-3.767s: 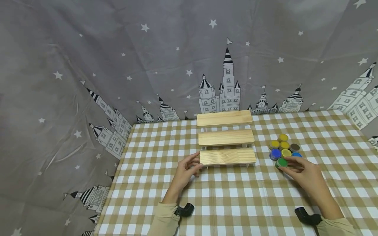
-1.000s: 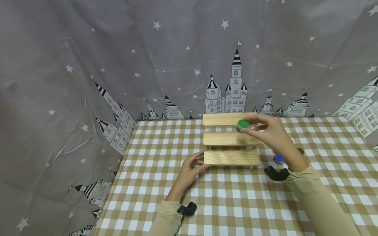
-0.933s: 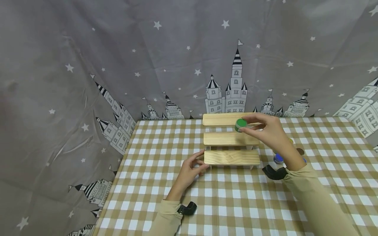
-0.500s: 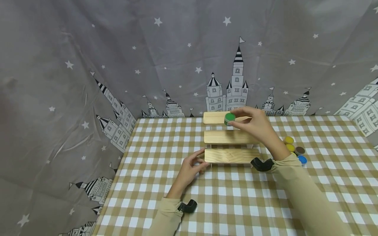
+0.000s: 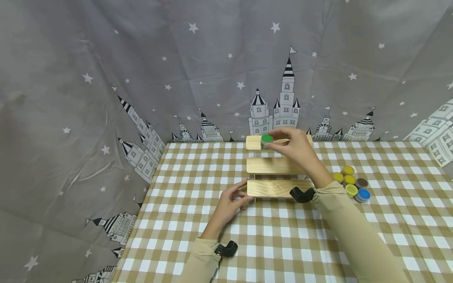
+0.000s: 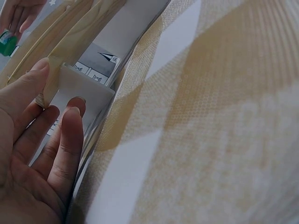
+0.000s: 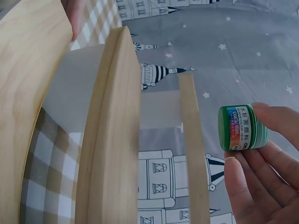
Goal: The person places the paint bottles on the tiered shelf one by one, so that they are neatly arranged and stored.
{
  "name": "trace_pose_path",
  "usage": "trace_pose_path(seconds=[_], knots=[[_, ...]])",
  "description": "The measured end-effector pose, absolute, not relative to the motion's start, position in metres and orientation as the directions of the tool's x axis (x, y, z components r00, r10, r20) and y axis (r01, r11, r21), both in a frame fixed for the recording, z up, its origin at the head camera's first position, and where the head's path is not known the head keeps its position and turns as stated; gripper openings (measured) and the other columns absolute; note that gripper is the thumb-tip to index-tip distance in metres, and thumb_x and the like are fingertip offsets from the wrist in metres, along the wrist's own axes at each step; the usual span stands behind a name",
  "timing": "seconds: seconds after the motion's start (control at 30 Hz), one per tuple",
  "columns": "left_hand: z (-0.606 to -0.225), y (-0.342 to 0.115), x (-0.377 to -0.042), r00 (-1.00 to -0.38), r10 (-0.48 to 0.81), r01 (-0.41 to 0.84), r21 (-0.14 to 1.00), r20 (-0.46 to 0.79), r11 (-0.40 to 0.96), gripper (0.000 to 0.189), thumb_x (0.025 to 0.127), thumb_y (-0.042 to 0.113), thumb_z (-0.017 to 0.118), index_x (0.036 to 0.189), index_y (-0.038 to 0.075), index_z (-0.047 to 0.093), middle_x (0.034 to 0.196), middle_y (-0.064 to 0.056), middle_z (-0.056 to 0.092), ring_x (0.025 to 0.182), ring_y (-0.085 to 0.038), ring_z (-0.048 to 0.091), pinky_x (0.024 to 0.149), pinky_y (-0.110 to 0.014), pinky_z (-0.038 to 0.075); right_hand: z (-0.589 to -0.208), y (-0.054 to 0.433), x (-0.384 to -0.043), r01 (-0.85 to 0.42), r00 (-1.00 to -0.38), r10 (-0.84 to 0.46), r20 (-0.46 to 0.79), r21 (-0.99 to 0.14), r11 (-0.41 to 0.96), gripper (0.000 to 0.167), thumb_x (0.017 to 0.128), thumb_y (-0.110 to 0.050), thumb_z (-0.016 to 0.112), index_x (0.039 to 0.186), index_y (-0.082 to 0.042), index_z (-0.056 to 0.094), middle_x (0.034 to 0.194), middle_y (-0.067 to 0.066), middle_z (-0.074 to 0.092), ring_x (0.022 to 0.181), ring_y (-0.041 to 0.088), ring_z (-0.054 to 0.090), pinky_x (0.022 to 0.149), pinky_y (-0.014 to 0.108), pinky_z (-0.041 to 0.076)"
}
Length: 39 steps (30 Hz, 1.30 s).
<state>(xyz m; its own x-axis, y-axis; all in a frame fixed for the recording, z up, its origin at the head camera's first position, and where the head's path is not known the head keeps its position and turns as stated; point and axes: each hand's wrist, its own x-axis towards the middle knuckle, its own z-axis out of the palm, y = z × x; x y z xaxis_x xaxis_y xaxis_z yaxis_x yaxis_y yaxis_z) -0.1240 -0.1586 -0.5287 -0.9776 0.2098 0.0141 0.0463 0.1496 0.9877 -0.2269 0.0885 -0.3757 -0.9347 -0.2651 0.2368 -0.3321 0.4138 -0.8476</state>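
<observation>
A small green-lidded paint jar (image 5: 266, 140) is pinched between the thumb and fingers of my right hand (image 5: 296, 146), up at the left end of the top tier of a three-tier wooden display stand (image 5: 272, 166). In the right wrist view the labelled paint jar (image 7: 238, 128) lies on its side in the grip, apart from the narrow top board (image 7: 194, 140). My left hand (image 5: 228, 202) holds the left end of the lowest tier. The left wrist view has its thumb (image 6: 35, 81) against the board, with fingers curled under beside the white leg (image 6: 91, 84).
Right of the stand, several paint jars stand grouped: yellow ones (image 5: 349, 179), a brown one (image 5: 361, 183) and a blue one (image 5: 363, 195). A checked cloth (image 5: 184, 204) covers the table. Behind it hangs a grey castle-print curtain (image 5: 212, 59).
My right hand has taken the green paint jar from the group and carried it left and back to the top tier's left end. The left hand keeps its hold on the stand.
</observation>
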Motion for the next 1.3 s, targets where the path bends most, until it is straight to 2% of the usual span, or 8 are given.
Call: trace_pose_path(seconds=[0.2, 0.37, 0.53, 0.83, 1.13, 1.3], knots=[[-0.529, -0.158, -0.123, -0.979, 0.204, 0.044, 0.987, 0.012, 0.152, 0.063, 0.092, 0.013, 0.079, 0.15, 0.017, 0.055, 0.1, -0.023, 0.076, 0.073, -0.011, 0.066, 0.064, -0.027, 0.063, -0.378, 0.075, -0.234, -0.306, -0.941, -0.262, 0.213, -0.868, 0.392, 0.041, 0.087, -0.016, 0.085, 0.122, -0.002, 0.071, 0.12, 0.017, 0.074, 0.11, 0.031, 0.072, 0.092, 0.038, 0.064], [-0.529, -0.158, -0.124, -0.978, 0.209, 0.05, 0.988, 0.018, 0.149, 0.063, 0.092, 0.013, 0.079, 0.15, 0.015, 0.055, 0.1, -0.023, 0.075, 0.073, -0.012, 0.067, 0.064, -0.027, 0.063, -0.38, 0.063, -0.239, -0.3, -0.943, -0.26, 0.21, -0.873, 0.383, 0.041, 0.086, -0.013, 0.085, 0.123, -0.002, 0.07, 0.118, 0.017, 0.075, 0.107, 0.03, 0.073, 0.093, 0.036, 0.063], [-0.53, -0.158, -0.124, -0.977, 0.212, 0.052, 0.989, 0.022, 0.139, 0.063, 0.092, 0.012, 0.079, 0.15, 0.013, 0.055, 0.101, -0.025, 0.075, 0.075, -0.012, 0.067, 0.064, -0.028, 0.063, -0.383, 0.056, -0.241, -0.305, -0.943, -0.253, 0.217, -0.867, 0.394, 0.04, 0.085, -0.013, 0.086, 0.121, -0.002, 0.071, 0.113, 0.016, 0.076, 0.102, 0.029, 0.075, 0.091, 0.033, 0.064], [-0.529, -0.158, -0.126, -0.976, 0.214, 0.059, 0.989, 0.028, 0.139, 0.064, 0.092, 0.012, 0.079, 0.151, 0.013, 0.054, 0.1, -0.024, 0.075, 0.077, -0.011, 0.068, 0.064, -0.029, 0.063, -0.382, 0.053, -0.239, -0.277, -0.954, -0.226, 0.197, -0.87, 0.407, 0.041, 0.084, -0.016, 0.087, 0.119, -0.004, 0.072, 0.11, 0.015, 0.076, 0.1, 0.029, 0.075, 0.089, 0.037, 0.065], [-0.53, -0.159, -0.124, -0.979, 0.205, 0.046, 0.989, 0.016, 0.143, 0.064, 0.091, 0.012, 0.079, 0.15, 0.014, 0.055, 0.101, -0.024, 0.075, 0.078, -0.009, 0.068, 0.065, -0.029, 0.064, -0.382, 0.058, -0.232, -0.307, -0.948, -0.213, 0.238, -0.86, 0.409, 0.05, 0.082, -0.023, 0.089, 0.126, -0.008, 0.07, 0.121, 0.013, 0.075, 0.109, 0.028, 0.072, 0.096, 0.041, 0.062], [-0.53, -0.158, -0.124, -0.979, 0.206, 0.042, 0.988, 0.01, 0.148, 0.064, 0.091, 0.013, 0.079, 0.151, 0.014, 0.055, 0.102, -0.023, 0.075, 0.082, -0.009, 0.069, 0.066, -0.03, 0.064, -0.38, 0.071, -0.224, -0.321, -0.946, -0.193, 0.262, -0.849, 0.419, 0.05, 0.082, -0.027, 0.089, 0.126, -0.009, 0.07, 0.126, 0.014, 0.073, 0.114, 0.03, 0.071, 0.1, 0.046, 0.06]])
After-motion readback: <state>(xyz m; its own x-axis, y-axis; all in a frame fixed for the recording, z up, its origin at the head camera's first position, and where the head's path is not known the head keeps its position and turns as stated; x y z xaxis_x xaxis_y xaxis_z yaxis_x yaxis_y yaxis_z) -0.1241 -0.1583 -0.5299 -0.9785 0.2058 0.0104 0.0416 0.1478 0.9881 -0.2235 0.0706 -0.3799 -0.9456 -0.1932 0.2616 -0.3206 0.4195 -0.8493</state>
